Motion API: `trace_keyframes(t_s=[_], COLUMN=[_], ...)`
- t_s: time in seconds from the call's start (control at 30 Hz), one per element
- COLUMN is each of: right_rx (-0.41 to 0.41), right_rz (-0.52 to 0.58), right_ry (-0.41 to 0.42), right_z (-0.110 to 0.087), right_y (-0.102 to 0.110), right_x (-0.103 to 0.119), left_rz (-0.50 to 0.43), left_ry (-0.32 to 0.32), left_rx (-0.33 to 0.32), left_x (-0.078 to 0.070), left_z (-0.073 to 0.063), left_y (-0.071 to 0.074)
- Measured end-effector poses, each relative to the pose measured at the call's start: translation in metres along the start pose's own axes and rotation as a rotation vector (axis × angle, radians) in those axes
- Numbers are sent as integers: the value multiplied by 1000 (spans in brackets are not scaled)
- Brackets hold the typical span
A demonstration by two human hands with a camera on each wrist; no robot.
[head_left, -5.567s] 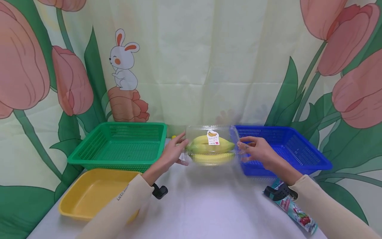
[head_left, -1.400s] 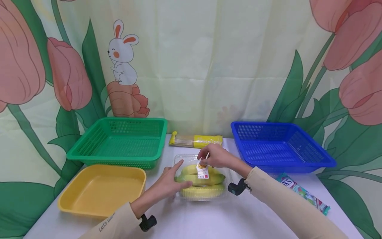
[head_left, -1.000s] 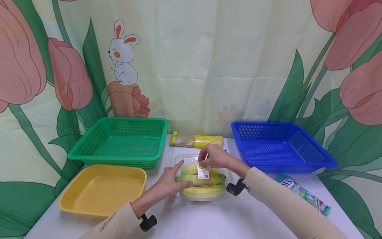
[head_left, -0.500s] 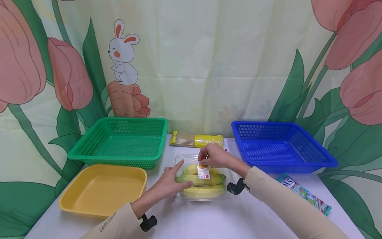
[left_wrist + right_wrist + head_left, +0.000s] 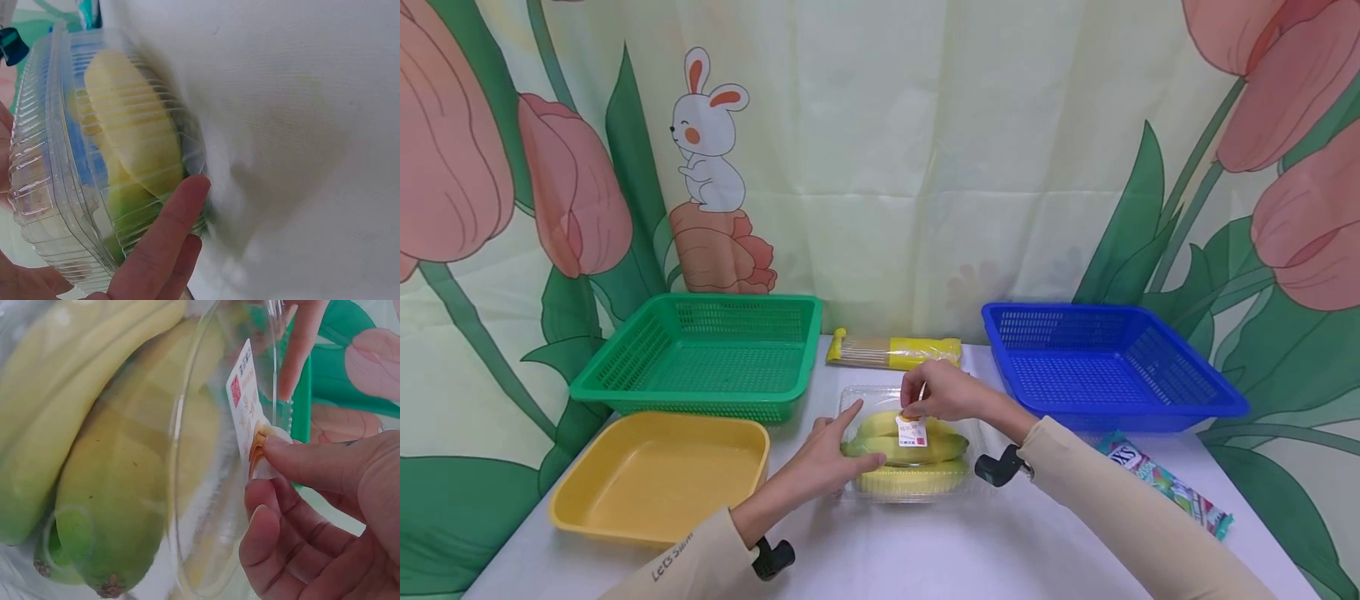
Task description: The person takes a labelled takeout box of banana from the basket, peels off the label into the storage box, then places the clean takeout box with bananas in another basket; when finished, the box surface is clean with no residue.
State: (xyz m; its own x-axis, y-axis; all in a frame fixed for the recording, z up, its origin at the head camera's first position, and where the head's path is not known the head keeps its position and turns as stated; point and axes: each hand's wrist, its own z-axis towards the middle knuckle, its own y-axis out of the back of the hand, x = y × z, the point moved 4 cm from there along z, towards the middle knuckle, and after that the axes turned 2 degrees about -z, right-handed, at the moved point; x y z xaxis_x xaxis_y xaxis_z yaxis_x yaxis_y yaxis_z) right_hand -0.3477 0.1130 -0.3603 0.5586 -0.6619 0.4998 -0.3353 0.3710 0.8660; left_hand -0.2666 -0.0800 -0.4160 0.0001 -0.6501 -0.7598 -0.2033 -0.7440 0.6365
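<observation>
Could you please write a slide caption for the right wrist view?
Right hand pinching one end of the label on a clear box of bananas.

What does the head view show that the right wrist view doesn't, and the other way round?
Only head: the blue basket, yellow tub, dried noodle packet and teal snack packet.

Only right wrist: the sticker label's end bent up in the right hand's pinch, and brown specks on the bananas.

Both: clear clamshell, bananas, label, green basket, left hand, right hand.
</observation>
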Motion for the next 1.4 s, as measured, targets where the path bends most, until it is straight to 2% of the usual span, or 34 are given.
trace_keyframes(t_s=[0.23, 0.63, 1.07, 1.4], right_rx=[-13, -35, -48, -63], right_rz=[25, 2, 24, 38], right_ry=[-36, 0, -52, -40], right_z=[-1, -3, -5, -10], right_y=[-1, 0, 2, 3], right_x=[-3, -3, -4, -2], left_rz=[1, 3, 10, 2], left_ry=[-9, -15, -1, 2], left_rx=[-20, -18, -10, -10], left_x=[-1, -1, -1, -1], left_z=[-1, 0, 5, 6], left_y=[-1, 0, -1, -1])
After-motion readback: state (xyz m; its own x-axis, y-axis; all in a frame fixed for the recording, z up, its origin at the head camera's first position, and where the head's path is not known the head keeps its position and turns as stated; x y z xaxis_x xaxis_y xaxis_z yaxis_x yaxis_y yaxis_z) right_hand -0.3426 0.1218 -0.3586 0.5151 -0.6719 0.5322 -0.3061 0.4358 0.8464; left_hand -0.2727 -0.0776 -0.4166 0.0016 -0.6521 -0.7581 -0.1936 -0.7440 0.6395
